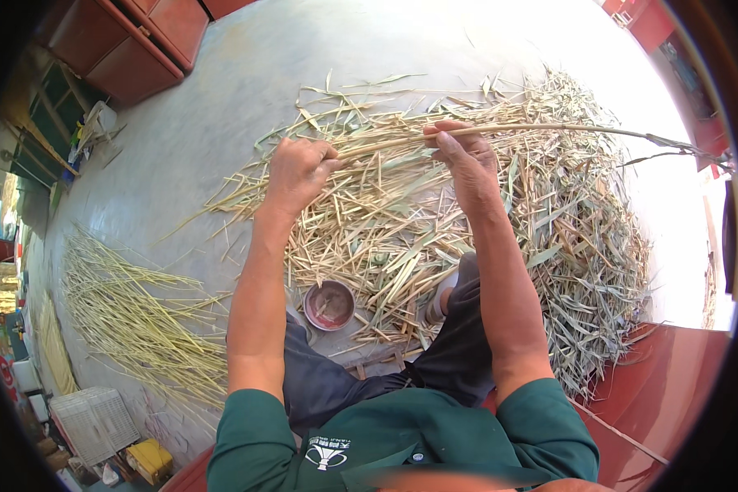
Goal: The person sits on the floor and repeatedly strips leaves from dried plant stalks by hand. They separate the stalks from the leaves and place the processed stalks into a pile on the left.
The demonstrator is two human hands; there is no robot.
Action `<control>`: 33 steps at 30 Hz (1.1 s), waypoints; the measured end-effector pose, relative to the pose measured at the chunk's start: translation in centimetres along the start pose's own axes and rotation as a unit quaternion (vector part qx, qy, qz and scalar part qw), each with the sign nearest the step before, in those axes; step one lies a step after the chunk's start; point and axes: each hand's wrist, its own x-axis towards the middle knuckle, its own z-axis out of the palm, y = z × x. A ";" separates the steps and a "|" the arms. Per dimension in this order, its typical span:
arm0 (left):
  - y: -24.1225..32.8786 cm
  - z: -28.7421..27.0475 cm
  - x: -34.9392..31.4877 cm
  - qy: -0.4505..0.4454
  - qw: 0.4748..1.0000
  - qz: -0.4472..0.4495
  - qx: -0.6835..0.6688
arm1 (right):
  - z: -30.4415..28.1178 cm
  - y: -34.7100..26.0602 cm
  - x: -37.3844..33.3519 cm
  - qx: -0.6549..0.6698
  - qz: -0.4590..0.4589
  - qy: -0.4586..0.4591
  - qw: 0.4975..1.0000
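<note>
Stalk point(533, 127), leaf-strewn grey floor point(193, 156), red cabinet point(131, 70)

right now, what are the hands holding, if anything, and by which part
A long stalk: the left hand grips its left end; the right hand holds it partway along, between thumb and fingers.

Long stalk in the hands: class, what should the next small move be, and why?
Probably slide the right hand outward along the stalk: ragged leafy strips show towards its right end, while the left hand steadies it.
</note>
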 end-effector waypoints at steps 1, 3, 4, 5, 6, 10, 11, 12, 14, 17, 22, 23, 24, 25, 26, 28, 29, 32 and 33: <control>-0.2 0.0 -0.1 -0.012 1.000 -0.007 -0.002 | 0.1 0.0 0.0 -0.018 0.003 0.004 1.000; 0.6 1.1 0.0 0.014 0.999 0.010 -0.047 | 0.6 -0.2 -0.2 -0.054 0.009 0.013 0.998; 1.6 1.9 0.2 0.036 0.996 0.014 -0.082 | 1.0 0.3 -0.3 -0.054 0.000 0.022 0.998; 2.4 2.6 0.3 0.058 0.991 0.017 -0.117 | 1.5 0.3 -0.4 -0.053 0.001 0.026 0.998; 3.0 3.1 0.4 0.061 0.992 0.016 -0.111 | 1.9 0.3 -0.6 -0.053 0.004 0.032 0.998; 4.1 4.3 0.3 0.010 0.935 -0.145 -0.322 | 2.1 0.1 -0.8 -0.057 0.004 0.038 0.998; 3.9 4.5 0.2 0.022 0.913 -0.167 -0.371 | 2.1 0.1 -0.8 -0.057 0.006 0.039 0.998; 3.9 4.2 0.4 0.033 0.887 -0.187 -0.420 | 1.8 0.2 -0.8 -0.063 0.008 0.050 0.997; 3.6 3.1 0.9 0.113 0.809 -0.226 -0.530 | 1.4 0.7 -0.7 -0.072 0.011 0.071 0.995; -0.3 -0.9 1.1 0.208 0.796 -0.199 -0.533 | -1.1 0.4 0.2 -0.040 0.041 0.093 0.994; -1.4 -4.1 0.5 0.188 0.865 -0.173 -0.432 | -2.7 -0.2 0.3 -0.061 0.044 0.135 0.988; -1.1 -3.5 0.5 0.179 0.944 -0.120 -0.249 | -2.8 -0.4 0.3 -0.060 0.042 0.135 0.988; -1.1 -2.7 0.5 0.161 0.984 -0.062 -0.054 | -2.8 -0.6 0.3 -0.059 0.041 0.134 0.988; -1.2 -2.1 0.3 0.136 0.979 -0.004 0.149 | -2.5 -0.7 0.5 -0.054 0.040 0.129 0.989; -1.4 -1.2 -0.1 0.093 0.990 0.000 0.105 | -2.0 -0.8 0.6 -0.053 0.044 0.128 0.989; -0.6 0.4 -0.1 0.034 0.999 0.009 0.027 | -2.0 -0.7 0.6 -0.050 0.051 0.129 0.989; 0.3 1.1 0.0 0.018 1.000 0.013 -0.003 | -2.1 -0.8 0.6 -0.049 0.053 0.132 0.989; 0.2 2.8 0.3 -0.009 0.994 0.012 -0.104 | -2.1 -1.1 0.6 -0.027 0.057 0.129 0.990; 0.6 3.0 0.5 -0.017 0.990 0.011 -0.142 | -2.3 -1.1 0.5 -0.020 0.060 0.130 0.989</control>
